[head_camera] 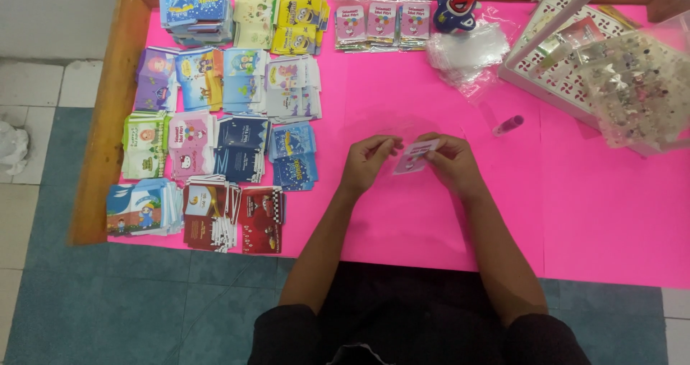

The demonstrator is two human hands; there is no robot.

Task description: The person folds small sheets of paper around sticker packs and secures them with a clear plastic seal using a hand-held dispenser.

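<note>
While both hands meet mid-frame over the pink worktop [611, 214], left hand [368, 161] and right hand [451, 161] pinch a small pink card [415, 156] (fingers closed on its edges).

Both arms are bare from the short dark sleeves down; the left hand [366, 162] and right hand [451, 162] wear nothing (no rings or watch visible).

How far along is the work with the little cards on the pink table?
Already laid out: three bagged cards in a row at the table's far edge. In hand: the left hand and right hand hold one small pink card. Left: many stacks of loose cards and a heap of clear bags.
</note>
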